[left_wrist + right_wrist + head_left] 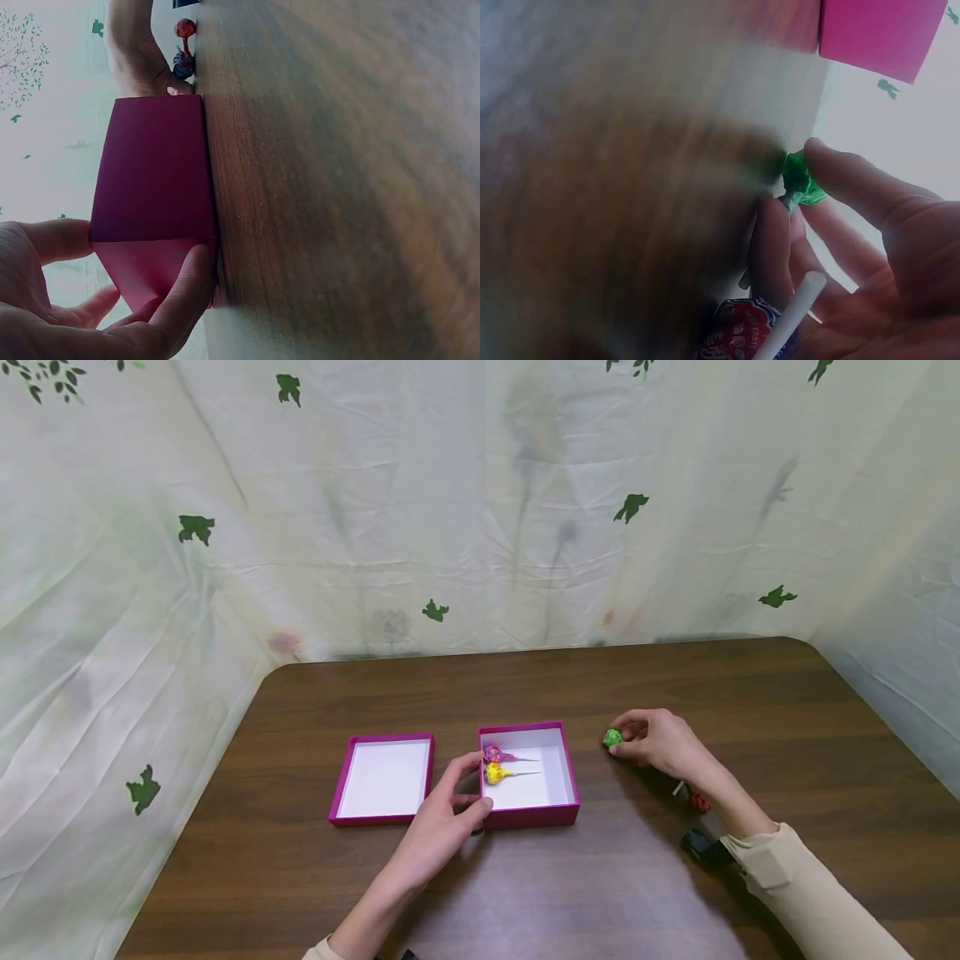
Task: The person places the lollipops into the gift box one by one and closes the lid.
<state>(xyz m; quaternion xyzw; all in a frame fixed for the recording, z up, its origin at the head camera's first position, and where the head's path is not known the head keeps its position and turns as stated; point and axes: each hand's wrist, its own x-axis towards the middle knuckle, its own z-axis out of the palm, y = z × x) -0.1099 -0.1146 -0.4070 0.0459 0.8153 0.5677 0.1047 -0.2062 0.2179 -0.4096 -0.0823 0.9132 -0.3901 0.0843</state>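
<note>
Pinching a green-wrapped candy between thumb and fingers, right hand, candy perhaps touching the table.

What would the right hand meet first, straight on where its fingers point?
Probably the box, at its right wall, green lollipop leading; the right hand might pass over, height being unclear.

Soft glare on the tabletop

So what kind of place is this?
Maybe an indoor corner curtained off for filming, though I can't be sure. Leaf-printed fabric hangs around a wood-grain table, where an open magenta box holds two lollipops.
</note>
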